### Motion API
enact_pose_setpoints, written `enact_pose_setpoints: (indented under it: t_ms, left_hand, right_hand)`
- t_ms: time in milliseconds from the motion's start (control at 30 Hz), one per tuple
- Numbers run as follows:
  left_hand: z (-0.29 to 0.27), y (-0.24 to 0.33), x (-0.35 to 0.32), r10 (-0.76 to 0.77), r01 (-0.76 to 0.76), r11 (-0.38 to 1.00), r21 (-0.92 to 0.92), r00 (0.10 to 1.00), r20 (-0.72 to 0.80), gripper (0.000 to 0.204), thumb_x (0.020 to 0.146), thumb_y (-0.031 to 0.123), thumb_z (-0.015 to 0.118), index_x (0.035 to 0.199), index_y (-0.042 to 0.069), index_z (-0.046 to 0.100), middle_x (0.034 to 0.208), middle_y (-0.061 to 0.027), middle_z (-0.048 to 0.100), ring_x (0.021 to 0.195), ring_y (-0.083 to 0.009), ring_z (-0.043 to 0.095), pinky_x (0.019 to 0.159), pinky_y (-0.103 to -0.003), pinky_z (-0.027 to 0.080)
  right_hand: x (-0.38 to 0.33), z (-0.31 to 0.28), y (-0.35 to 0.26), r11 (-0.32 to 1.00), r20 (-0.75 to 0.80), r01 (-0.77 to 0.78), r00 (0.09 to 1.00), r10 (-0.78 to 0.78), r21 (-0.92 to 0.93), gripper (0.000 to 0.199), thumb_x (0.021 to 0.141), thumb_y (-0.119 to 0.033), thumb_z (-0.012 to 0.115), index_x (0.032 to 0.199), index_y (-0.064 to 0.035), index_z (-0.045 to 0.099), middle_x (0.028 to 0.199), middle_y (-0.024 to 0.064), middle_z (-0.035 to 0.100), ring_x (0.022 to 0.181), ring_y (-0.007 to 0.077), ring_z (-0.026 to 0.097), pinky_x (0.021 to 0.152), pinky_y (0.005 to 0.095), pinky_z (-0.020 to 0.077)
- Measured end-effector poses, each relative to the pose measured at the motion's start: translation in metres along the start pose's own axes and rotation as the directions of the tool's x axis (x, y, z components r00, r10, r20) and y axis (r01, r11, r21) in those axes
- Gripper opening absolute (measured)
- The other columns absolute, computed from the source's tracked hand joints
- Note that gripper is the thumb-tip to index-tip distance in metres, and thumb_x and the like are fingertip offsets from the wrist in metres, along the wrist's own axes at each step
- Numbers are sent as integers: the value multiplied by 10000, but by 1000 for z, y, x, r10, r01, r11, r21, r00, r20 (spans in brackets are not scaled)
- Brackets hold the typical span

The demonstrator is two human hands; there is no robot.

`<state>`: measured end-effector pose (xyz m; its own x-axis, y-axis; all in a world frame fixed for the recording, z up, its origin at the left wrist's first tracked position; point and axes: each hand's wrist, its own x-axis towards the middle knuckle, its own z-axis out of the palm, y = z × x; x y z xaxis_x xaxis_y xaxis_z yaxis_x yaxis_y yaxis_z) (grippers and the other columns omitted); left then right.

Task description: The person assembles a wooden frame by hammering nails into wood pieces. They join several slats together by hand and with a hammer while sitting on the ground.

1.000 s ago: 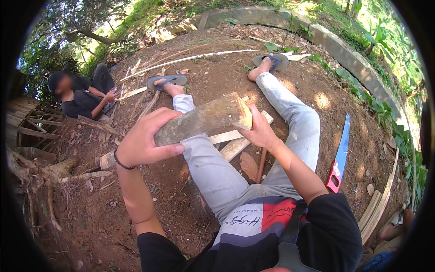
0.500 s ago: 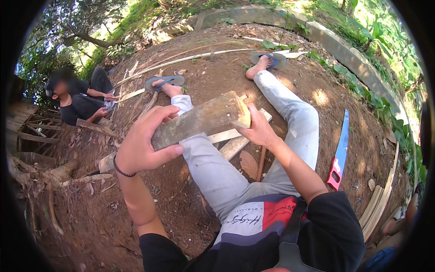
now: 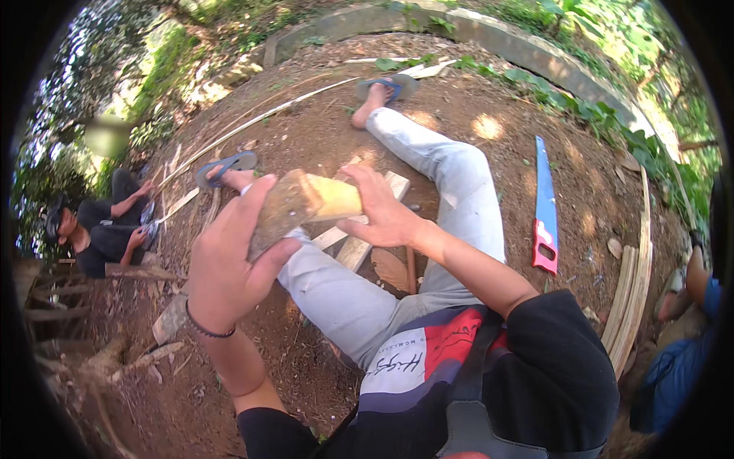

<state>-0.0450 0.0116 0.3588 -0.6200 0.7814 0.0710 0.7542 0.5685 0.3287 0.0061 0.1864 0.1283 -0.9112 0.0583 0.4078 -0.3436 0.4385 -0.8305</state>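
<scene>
A short, thick block of wood [image 3: 283,210] is raised above my lap, its sides greyish brown and rough, its cut end pale yellow. Around the rough end, my left hand [image 3: 229,256] grips it with thumb and fingers. My right hand [image 3: 388,210] has its fingers and thumb on either side of the pale end. Below, between my legs, pale wood strips [image 3: 355,251] lie crossed on the soil beside a dry brown leaf [image 3: 390,269]. A thin reddish-brown rod [image 3: 411,269] stands out there, partly hidden by my right forearm.
On the right lies a hand saw [image 3: 544,203] with a blue blade and red handle. Long wood strips [image 3: 628,294] are farther right, near another person's blue clothing [image 3: 677,382]. At the far left, a person in dark clothes [image 3: 107,237] sits. A low concrete wall [image 3: 527,50] curves behind.
The wood block has turned, so its pale cut end faces me more and its long side looks shorter. My right hand has opened a little wider around that end. The whole view has shifted.
</scene>
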Motion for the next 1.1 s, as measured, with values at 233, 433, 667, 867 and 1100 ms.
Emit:
enact_pose_setpoints:
  t_ms: [233,433,667,867,1100]
  left_hand:
    - [1,3,-6,5,-4,997,82,1000,-4,670,889,388,630,1357,-53,440,1240,-230,583,1127,-318,583,962,-371,428]
    - [4,6,1,-36,36,999,-10,999,36,658,897,348,621,1383,-50,426,1247,-228,581,1128,-292,570,986,-346,401]
    - [3,1,-2,2,-3,999,53,1000,22,640,891,317,621,1391,-33,430,1246,-199,597,1096,-246,573,992,-315,379]
    - [8,11,0,-64,65,998,14,998,-18,633,875,299,633,1379,-34,444,1240,-201,601,1137,-253,567,1020,-340,367]
    - [1,-8,-14,-59,55,996,-63,997,-58,605,810,245,715,1335,32,503,1125,-205,644,1002,-291,651,891,-343,479]
  right_hand:
    - [-115,-131,61,778,-486,-433,853,190,-455,604,850,-355,635,1334,-85,394,1317,178,421,1242,355,394,1004,488,320]
    - [-360,-336,135,-171,-892,-984,-29,452,-55,249,858,-253,561,1067,-146,644,1170,150,617,1118,344,571,945,442,456]
    - [-493,-334,119,-214,-840,-976,-155,521,47,256,792,-123,625,1029,-175,709,1061,103,688,1005,237,649,878,367,500]
    - [-436,-316,129,-87,-820,-926,280,499,-368,253,827,-107,616,1059,-165,697,1020,126,636,986,316,612,890,408,485]
    - [-401,-333,146,-162,-674,-816,327,663,-555,218,831,-95,522,1014,-68,639,1005,209,659,972,386,622,813,484,490]
